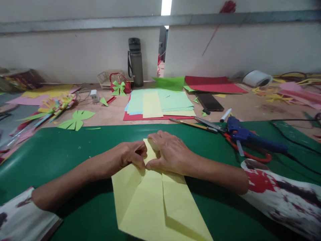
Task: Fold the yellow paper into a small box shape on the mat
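Observation:
A folded sheet of pale yellow paper (150,204) lies in front of me over a green mat (65,150), with creases and flaps running along its length. My left hand (130,154) is curled closed on the left edge of its narrow far end, the thumb pressing the paper. Across that same end lies my right hand (170,152), thumb and fingers bent around the fold, gripping it. Part of the far end is hidden under the right fingers. Both hands are close together.
Behind the mat sit stacked coloured sheets (173,100), a black phone (210,102) and a grey bottle (136,63). To the right lie scissors (210,124) and a blue glue gun (250,135) with its cable. Green paper cut-outs (76,119) are at left.

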